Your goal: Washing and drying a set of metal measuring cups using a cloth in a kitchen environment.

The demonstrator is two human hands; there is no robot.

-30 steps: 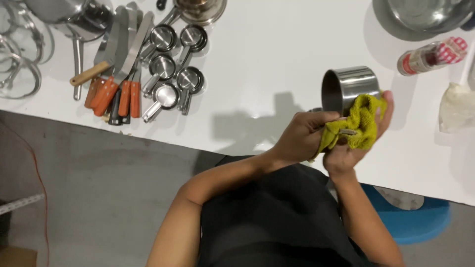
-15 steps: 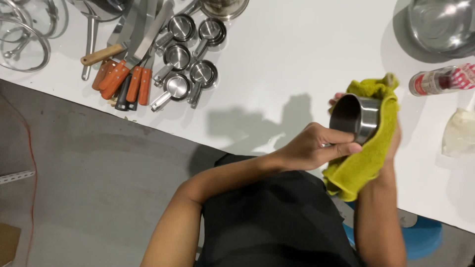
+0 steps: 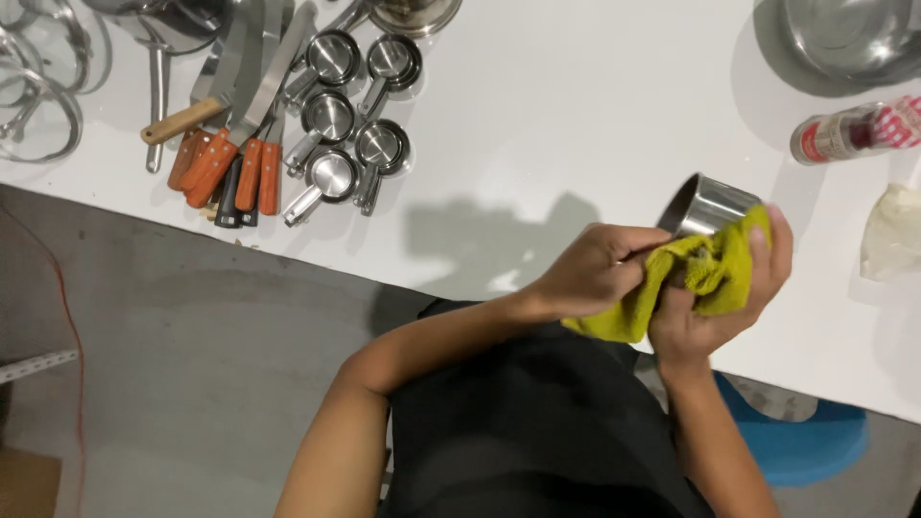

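Right grip cradles small round steel cup through yellow-green cloth; left hand pinches cloth just left. Cup mouth tilts up-left, above white desk.

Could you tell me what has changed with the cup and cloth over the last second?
The steel cup has turned: its open mouth now faces left, with the yellow cloth bunched below it. Left hand and right hand keep their grip. The measuring cups lie unmoved.

Bare forearms, no sleeves in view; a plain black top covers the torso; no rings or watch.
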